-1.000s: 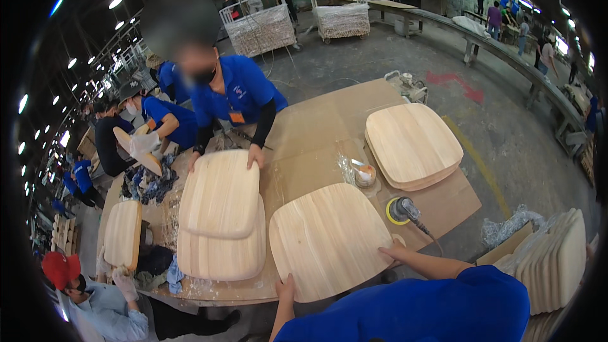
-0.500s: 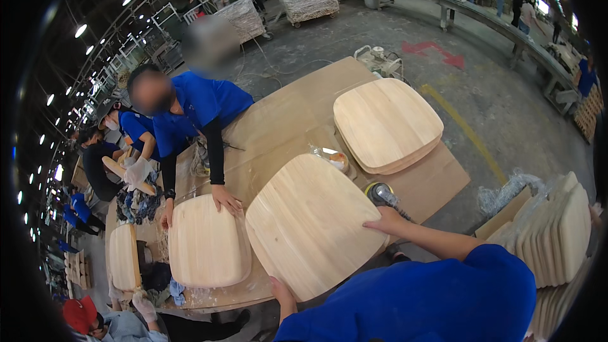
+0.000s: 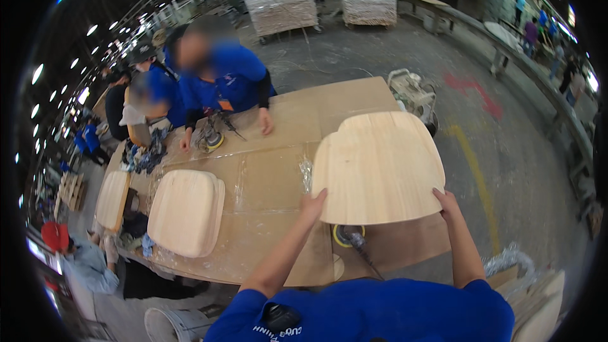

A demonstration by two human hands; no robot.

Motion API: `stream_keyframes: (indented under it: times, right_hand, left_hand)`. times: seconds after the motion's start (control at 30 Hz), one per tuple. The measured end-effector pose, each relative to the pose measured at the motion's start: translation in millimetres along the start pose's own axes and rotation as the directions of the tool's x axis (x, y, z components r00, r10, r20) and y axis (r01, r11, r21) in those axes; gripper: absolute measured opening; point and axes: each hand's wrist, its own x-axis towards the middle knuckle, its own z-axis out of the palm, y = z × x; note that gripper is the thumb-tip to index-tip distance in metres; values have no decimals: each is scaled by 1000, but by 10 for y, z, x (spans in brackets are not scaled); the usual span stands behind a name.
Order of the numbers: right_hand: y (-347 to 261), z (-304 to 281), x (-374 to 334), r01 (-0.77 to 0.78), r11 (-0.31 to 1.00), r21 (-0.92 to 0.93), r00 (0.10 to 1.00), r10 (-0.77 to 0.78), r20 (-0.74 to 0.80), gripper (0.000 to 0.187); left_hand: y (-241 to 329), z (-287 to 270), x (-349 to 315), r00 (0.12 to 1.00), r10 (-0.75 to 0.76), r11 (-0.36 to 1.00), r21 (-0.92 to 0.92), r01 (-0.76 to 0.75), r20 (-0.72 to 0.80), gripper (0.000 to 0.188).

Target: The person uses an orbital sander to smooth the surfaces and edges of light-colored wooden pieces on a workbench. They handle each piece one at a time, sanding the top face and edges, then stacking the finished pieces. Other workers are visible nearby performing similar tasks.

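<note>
A pale wooden chair seat panel (image 3: 380, 171) is held in front of me, above the right part of the table. My left hand (image 3: 314, 204) grips its near left corner, and my right hand (image 3: 445, 202) grips the near right corner. Both hands are closed on the edge, with some fingers hidden beneath. The rounded edge of another panel shows behind it, and the rest of that stack is covered. Just below the held panel lies a sander (image 3: 348, 235) with a yellow rim, partly hidden.
Stacked panels (image 3: 183, 212) lie on the cardboard-covered table (image 3: 272, 171) at left. Across it stands a co-worker in blue, hands apart, beside another sander (image 3: 212, 139). A white bucket (image 3: 171, 324) stands at lower left; a grey machine (image 3: 411, 92) stands beyond the table; panels (image 3: 541, 307) are at lower right.
I have moved the seat panel rightward and away, over the stack at the right. My left hand moved with it along the near edge. The co-worker's hands have left the left-hand stack.
</note>
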Motion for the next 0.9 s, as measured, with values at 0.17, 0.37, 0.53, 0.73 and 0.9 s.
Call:
stream_keyframes:
  times: [0.17, 0.37, 0.53, 0.73, 0.9]
  right_hand:
    - [-220, -546, 745, 45, 999, 30, 999, -44, -9, 49]
    - [-605, -339, 1810, 392, 772, -500, 867, -492, -80, 48]
    - [-758, 1416, 1612, 704, 590, -396, 710, -589, 386, 41]
    - [633, 3896, -436, 750, 623, -223, 342, -76, 937, 31]
    - [1817, 4350, -2840, 754, 650, -94, -302, 471, 829, 33]
  left_hand:
    - [434, 709, 414, 998, 20, 998, 64, -24, 63, 64]
    - [626, 426, 244, 963, 229, 973, -55, -223, 144, 54]
    - [11, -847, -638, 967, 252, 968, 10, -253, 15, 47]
    - [-1101, -2612, -3673, 699, -8, 954, 203, 219, -715, 38]
    - [-1573, -2601, -7172, -171, 39, 769, -80, 634, -985, 36]
